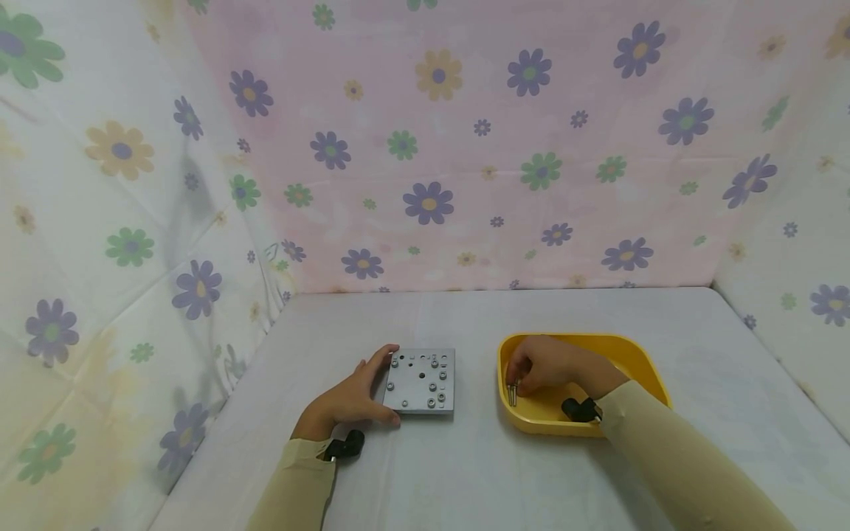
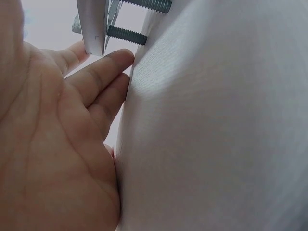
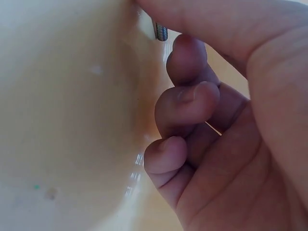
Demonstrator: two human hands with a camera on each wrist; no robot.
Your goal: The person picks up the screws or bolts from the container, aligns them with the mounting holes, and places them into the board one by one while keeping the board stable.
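Observation:
A square silver metal plate (image 1: 412, 391) with holes carries several socket-head screws (image 1: 433, 386). Threaded screw shanks (image 2: 127, 34) stick out under it in the left wrist view. My left hand (image 1: 355, 394) holds the plate from its left side, thumb along the front edge and index finger at the back left corner. Inside the yellow tray (image 1: 647, 369), my right hand (image 1: 547, 365) has its fingers curled and pinches at small metal screws (image 1: 512, 394). One threaded screw end (image 3: 162, 32) shows between thumb and index finger in the right wrist view; its head is hidden.
A white cloth covers the table (image 1: 458, 479). The yellow tray's raised rim surrounds the right hand, to the right of the plate. Flowered cloth walls (image 1: 432, 147) stand at the back and both sides. Each wrist wears a small black camera (image 1: 345, 445).

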